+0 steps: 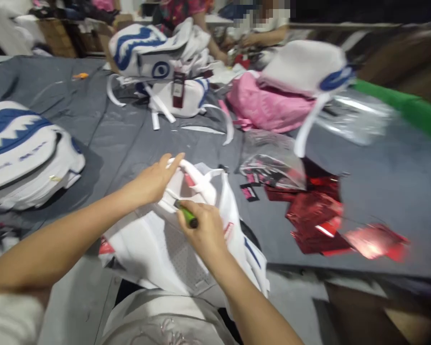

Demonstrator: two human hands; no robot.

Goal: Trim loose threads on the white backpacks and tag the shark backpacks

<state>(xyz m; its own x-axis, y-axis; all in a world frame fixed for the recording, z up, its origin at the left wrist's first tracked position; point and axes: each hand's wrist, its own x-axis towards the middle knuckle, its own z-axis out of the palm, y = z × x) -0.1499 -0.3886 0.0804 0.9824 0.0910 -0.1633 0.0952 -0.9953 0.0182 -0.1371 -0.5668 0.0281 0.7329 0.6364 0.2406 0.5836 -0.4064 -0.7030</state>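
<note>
While your left grip (153, 184) holds the white bag (147, 239) by its upper rim at the desk's (380, 182) near edge, your right grip (205, 227) is wrapped around the green tool (189, 216), whose long axis slants away leftward, tip just beside your left grip.

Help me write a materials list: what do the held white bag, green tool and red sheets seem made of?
White bag: matte, perhaps coated fabric or imitation leather; smooth panels, soft folds.
Green tool: probably glossy plastic; smooth, bright body.
Red sheets: likely shiny metallic film; bright glints.
</note>
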